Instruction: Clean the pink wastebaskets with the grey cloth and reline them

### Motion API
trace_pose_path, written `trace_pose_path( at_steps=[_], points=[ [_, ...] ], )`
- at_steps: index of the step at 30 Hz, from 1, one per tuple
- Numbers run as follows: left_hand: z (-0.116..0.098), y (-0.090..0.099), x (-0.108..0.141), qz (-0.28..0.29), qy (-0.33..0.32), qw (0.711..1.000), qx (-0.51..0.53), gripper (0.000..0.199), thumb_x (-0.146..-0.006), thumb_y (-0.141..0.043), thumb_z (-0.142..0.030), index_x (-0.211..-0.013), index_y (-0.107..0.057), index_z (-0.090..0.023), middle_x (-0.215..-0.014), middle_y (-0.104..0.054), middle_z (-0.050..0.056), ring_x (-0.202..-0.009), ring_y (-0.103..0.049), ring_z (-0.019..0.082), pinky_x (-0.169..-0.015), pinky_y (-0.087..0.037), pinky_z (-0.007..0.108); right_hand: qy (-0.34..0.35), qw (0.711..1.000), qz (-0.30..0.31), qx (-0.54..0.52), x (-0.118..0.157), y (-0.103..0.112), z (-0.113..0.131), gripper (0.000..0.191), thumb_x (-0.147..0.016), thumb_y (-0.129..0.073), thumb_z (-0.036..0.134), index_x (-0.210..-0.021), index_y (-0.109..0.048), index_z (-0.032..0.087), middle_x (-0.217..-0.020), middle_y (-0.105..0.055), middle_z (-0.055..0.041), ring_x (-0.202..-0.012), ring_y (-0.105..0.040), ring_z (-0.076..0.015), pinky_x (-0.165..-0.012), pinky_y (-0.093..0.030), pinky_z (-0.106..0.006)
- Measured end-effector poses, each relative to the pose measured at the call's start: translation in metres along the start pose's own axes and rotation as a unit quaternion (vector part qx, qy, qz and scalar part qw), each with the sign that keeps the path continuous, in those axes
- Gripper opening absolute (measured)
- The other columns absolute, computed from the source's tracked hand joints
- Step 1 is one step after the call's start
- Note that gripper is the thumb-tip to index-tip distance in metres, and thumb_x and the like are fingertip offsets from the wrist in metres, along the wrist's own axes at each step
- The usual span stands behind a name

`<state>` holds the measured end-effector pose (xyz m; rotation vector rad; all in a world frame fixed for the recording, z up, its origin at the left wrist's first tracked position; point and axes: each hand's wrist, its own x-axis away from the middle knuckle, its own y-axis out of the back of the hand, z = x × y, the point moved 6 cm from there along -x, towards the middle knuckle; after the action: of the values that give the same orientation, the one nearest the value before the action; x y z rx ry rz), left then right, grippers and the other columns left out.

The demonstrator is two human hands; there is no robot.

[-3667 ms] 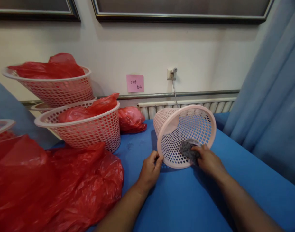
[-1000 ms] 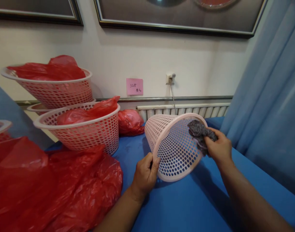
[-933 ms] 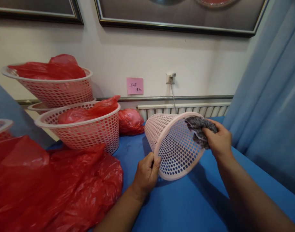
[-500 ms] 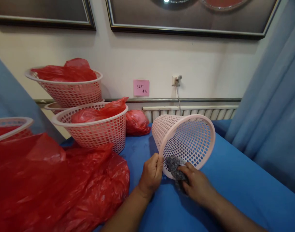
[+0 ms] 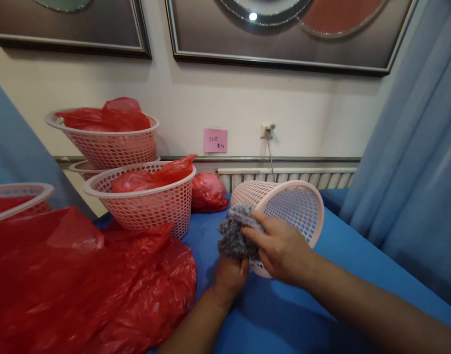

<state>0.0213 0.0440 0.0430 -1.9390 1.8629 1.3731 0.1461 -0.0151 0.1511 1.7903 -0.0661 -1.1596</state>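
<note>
A pink perforated plastic basket [image 5: 314,201] lies on its side on the blue-covered table, its round mouth turned toward me. My left hand [image 5: 228,278] is closed at the lower left of its rim; the gripping fingertips are partly hidden. In my right hand [image 5: 284,248] is a fuzzy grey cloth [image 5: 234,231], bunched up and held against the outside left of the rim, just above my left hand. The cloth covers part of the rim and of my left hand.
Pink baskets [image 5: 155,204] with red plastic bags stand at the left, some stacked. A large red plastic bag [image 5: 129,290] spreads over the table's left side. Behind are a knotted red bag [image 5: 208,191], a radiator [image 5: 295,176] and a wall socket [image 5: 266,131]. Blue curtain [image 5: 405,162] hangs at right.
My right hand has moved the cloth up and left, from inside the basket's mouth to the outside of its rim. My left hand stays at the rim. The view has tilted up slightly.
</note>
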Motion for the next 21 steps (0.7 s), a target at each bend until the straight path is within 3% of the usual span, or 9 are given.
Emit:
trace_pose_path(
  at_steps=[3,6,8,11,13,14,18,19,21],
  points=[
    [-0.007,0.003,0.001,0.019,-0.004,1.0,0.014,0.035,-0.106,-0.043,-0.036,-0.079,-0.059,-0.021,-0.07,-0.064,0.001,-0.063,-0.062,0.016,-0.061,-0.048,0.028,-0.09,0.994,-0.059,-0.014,-0.01,0.024,-0.052,0.057,-0.076,-0.058,0.01,-0.131,-0.068,0.021,-0.145,-0.059,-0.0158,-0.122,-0.063,-0.0328,-0.101,-0.055,-0.049],
    [-0.012,0.004,-0.001,0.026,-0.003,0.999,0.029,0.036,-0.105,-0.041,-0.036,-0.072,-0.048,-0.022,-0.067,-0.057,-0.002,-0.061,-0.056,0.014,-0.057,-0.04,0.026,-0.219,0.964,-0.147,-0.033,0.002,0.047,-0.119,0.055,-0.074,-0.057,0.016,-0.126,-0.071,0.023,-0.13,-0.068,-0.0092,-0.118,-0.066,-0.0296,-0.104,-0.052,-0.047],
    [-0.014,0.004,-0.002,0.027,-0.002,0.999,0.038,0.036,-0.105,-0.041,-0.036,-0.071,-0.044,-0.023,-0.067,-0.054,-0.003,-0.061,-0.054,0.014,-0.057,-0.038,0.025,-0.337,0.918,-0.199,-0.06,0.029,0.05,-0.166,0.054,-0.071,-0.056,0.022,-0.122,-0.072,0.022,-0.115,-0.073,-0.0066,-0.108,-0.069,-0.0285,-0.1,-0.054,-0.045],
    [-0.014,0.003,-0.003,0.027,0.003,0.998,0.048,0.036,-0.105,-0.04,-0.036,-0.071,-0.042,-0.023,-0.065,-0.05,-0.004,-0.06,-0.051,0.013,-0.057,-0.037,0.026,-0.521,0.81,-0.239,-0.122,0.092,0.029,-0.213,0.054,-0.065,-0.058,0.03,-0.116,-0.073,0.018,-0.091,-0.075,-0.0052,-0.089,-0.071,-0.0291,-0.087,-0.057,-0.045],
    [-0.014,0.002,-0.002,0.026,0.008,0.998,0.054,0.036,-0.105,-0.04,-0.036,-0.071,-0.042,-0.023,-0.065,-0.048,-0.004,-0.06,-0.05,0.013,-0.058,-0.037,0.026,-0.588,0.731,-0.276,-0.206,0.138,0.005,-0.217,0.05,-0.061,-0.063,0.032,-0.108,-0.072,0.018,-0.09,-0.076,-0.0058,-0.088,-0.072,-0.0281,-0.083,-0.058,-0.041],
    [-0.013,0.002,-0.002,0.025,0.011,0.998,0.056,0.036,-0.105,-0.039,-0.037,-0.072,-0.042,-0.023,-0.065,-0.048,-0.005,-0.06,-0.049,0.014,-0.058,-0.037,0.026,-0.604,0.712,-0.27,-0.236,0.157,-0.009,-0.212,0.046,-0.061,-0.064,0.034,-0.103,-0.071,0.018,-0.087,-0.076,-0.0063,-0.082,-0.073,-0.0274,-0.077,-0.06,-0.04],
    [-0.011,-0.001,-0.001,0.027,0.022,0.997,0.063,0.036,-0.105,-0.039,-0.037,-0.073,-0.044,-0.023,-0.065,-0.048,-0.005,-0.06,-0.049,0.014,-0.059,-0.038,0.026,-0.678,0.577,-0.144,-0.431,0.213,-0.075,-0.165,0.028,-0.062,-0.065,0.034,-0.087,-0.067,0.021,-0.067,-0.074,-0.0055,-0.055,-0.071,-0.0251,-0.056,-0.059,-0.038],
    [-0.01,-0.002,-0.001,0.029,0.024,0.997,0.064,0.036,-0.105,-0.038,-0.037,-0.073,-0.045,-0.023,-0.065,-0.048,-0.005,-0.06,-0.049,0.014,-0.059,-0.038,0.027,-0.684,0.558,-0.123,-0.454,0.219,-0.084,-0.156,0.024,-0.063,-0.065,0.033,-0.085,-0.066,0.022,-0.066,-0.074,-0.0057,-0.053,-0.07,-0.0251,-0.055,-0.059,-0.038],
    [-0.01,-0.003,-0.001,0.032,0.026,0.997,0.066,0.036,-0.105,-0.038,-0.038,-0.074,-0.046,-0.023,-0.066,-0.048,-0.004,-0.061,-0.049,0.014,-0.06,-0.039,0.027,-0.677,0.575,-0.12,-0.444,0.222,-0.087,-0.154,0.023,-0.065,-0.063,0.032,-0.085,-0.067,0.022,-0.066,-0.074,-0.0066,-0.053,-0.071,-0.0259,-0.055,-0.06,-0.04]
  ],
)
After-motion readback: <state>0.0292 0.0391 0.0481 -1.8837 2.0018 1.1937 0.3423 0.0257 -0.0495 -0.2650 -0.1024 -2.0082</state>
